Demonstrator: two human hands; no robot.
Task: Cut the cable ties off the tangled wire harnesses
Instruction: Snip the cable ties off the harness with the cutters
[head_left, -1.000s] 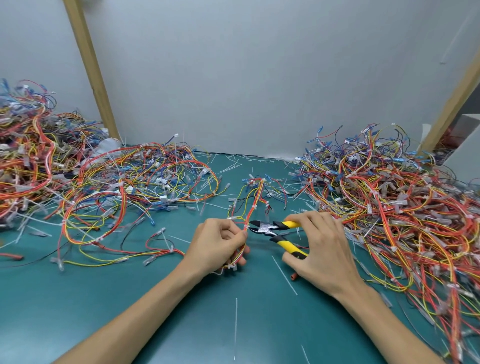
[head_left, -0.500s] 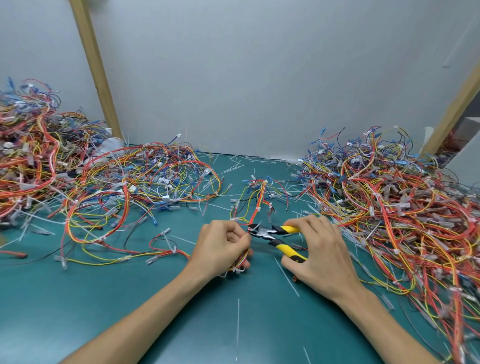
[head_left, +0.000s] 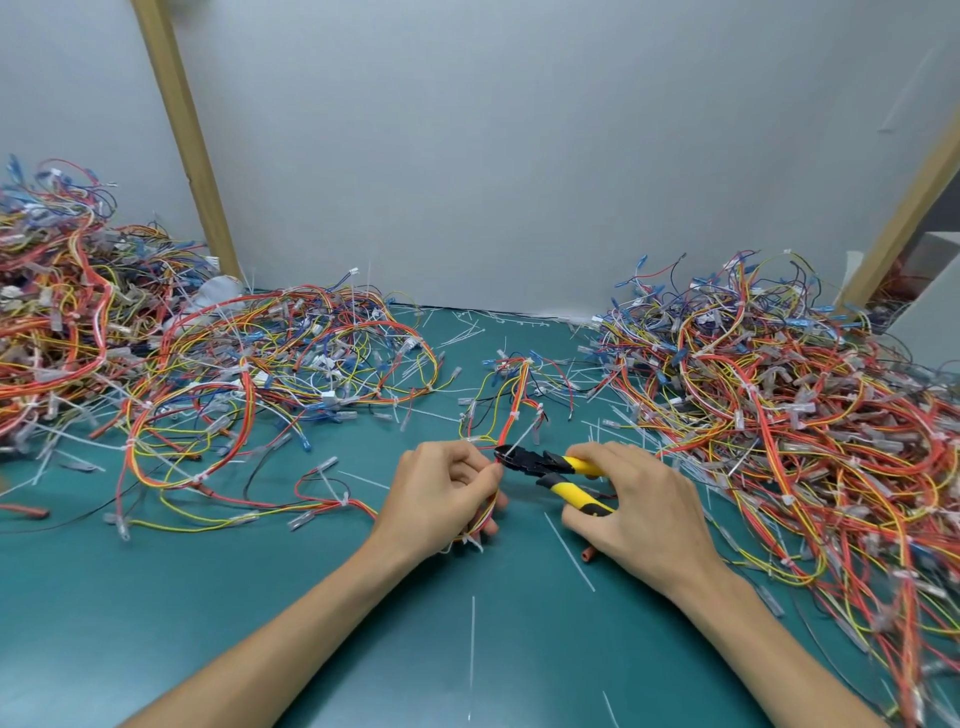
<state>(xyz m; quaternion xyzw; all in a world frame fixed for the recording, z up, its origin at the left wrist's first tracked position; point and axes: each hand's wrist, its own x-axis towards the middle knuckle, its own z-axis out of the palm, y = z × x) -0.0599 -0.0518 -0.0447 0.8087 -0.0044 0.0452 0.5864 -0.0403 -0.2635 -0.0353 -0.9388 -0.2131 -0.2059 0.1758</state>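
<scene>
Where the red, orange and yellow strands gather just in front of the person, 1 small wire harness (head_left: 518, 395) lies on the green mat (head_left: 156, 597), its near end lifted and clamped in the curled fingers of the left hand (head_left: 441, 493). A white cable tie (head_left: 523, 439) juts from the bundle right above that hand's thumb, and the black nose of the cutters (head_left: 545, 463) touches it from the right. Whether the blades have bitten through, I cannot tell. The right hand (head_left: 639, 504) is wrapped round the 2 yellow handles, fingers curled over the upper one, thumb against the lower.

Thin white cut ties (head_left: 569, 551) lie scattered on the mat near the wrists and further back toward the wall. A short red sleeve piece (head_left: 587, 555) lies just below the right hand. To the right rises a large tangled pile (head_left: 779, 389) of harnesses; to the left spreads a flatter, looser heap (head_left: 260, 364), and beyond it, at the far left edge, a taller mound (head_left: 52, 312). A grey wall (head_left: 493, 156) stands behind, with 2 slanted wooden posts (head_left: 182, 130) framing it.
</scene>
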